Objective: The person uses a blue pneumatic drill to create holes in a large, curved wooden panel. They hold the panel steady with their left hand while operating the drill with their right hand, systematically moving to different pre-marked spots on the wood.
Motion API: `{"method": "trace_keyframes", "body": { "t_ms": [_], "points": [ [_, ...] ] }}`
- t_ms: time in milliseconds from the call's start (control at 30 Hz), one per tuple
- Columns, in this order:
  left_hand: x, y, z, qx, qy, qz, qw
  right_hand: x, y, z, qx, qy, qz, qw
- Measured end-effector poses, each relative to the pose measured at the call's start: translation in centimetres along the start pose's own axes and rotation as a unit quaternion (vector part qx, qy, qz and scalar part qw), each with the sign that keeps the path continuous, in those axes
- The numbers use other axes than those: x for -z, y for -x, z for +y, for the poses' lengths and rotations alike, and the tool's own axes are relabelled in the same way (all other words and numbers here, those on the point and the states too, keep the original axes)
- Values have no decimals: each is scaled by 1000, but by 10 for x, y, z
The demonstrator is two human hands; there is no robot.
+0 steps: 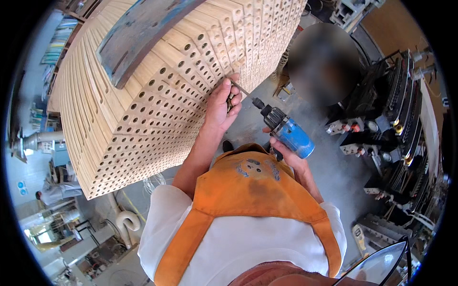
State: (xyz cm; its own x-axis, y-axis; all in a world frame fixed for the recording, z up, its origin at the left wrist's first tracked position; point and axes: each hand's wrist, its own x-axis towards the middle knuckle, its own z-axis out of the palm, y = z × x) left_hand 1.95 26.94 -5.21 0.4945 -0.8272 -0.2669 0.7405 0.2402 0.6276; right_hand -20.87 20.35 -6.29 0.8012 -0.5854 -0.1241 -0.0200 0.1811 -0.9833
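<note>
A tall stack of pale wooden boards [102, 126] stands to my left and ahead, its end faces drilled with rows of round holes. Many holes near the upper corner have dark metal-rimmed inserts in them. My left hand [222, 102] is closed around several small brass-coloured metal inserts [230, 102], close to the drilled face. Its thumb and forefinger are at the tip of a long thin driver bit [242, 90]; whether an insert sits on that tip cannot be made out. My right hand [285, 151] grips the handle of a blue and black cordless drill [288, 133], pointed up and left toward the left hand.
A curved blue-grey worn plate [138, 40] lies on top of the stack. Dark machinery with rails and knobs [391, 119] lines the right side. A pale hose [128, 221] hangs at lower left. Grey floor [322, 126] shows between stack and machine.
</note>
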Motion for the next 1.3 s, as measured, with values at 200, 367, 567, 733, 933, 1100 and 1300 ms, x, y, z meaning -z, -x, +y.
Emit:
{"method": "trace_keyframes", "body": {
  "t_ms": [200, 367, 567, 733, 933, 1100, 1300],
  "points": [
    [-9, -14, 18, 2, 34, -70, 997, -18, -11, -3, 24, -19, 22, 999],
    [-8, -20, 19, 3, 119, -103, 988, -15, -27, -5, 32, -56, -1, 998],
    [-8, -11, 19, 8, 100, -73, 992, -11, -33, -9, 13, -33, -7, 999],
    [25, 11, -8, 146, 10, -19, 989, -11, -32, 7, 90, 166, 23, 982],
    [52, 35, -46, 196, 17, -18, 980, -14, -34, -3, 60, 75, 20, 995],
    [36, 50, -44, 205, -51, 35, 977, -9, -34, 11, 63, 131, 31, 989],
    [69, 55, -66, 234, -59, 6, 970, -2, -40, 6, 181, 168, 1, 969]
  ]
}}
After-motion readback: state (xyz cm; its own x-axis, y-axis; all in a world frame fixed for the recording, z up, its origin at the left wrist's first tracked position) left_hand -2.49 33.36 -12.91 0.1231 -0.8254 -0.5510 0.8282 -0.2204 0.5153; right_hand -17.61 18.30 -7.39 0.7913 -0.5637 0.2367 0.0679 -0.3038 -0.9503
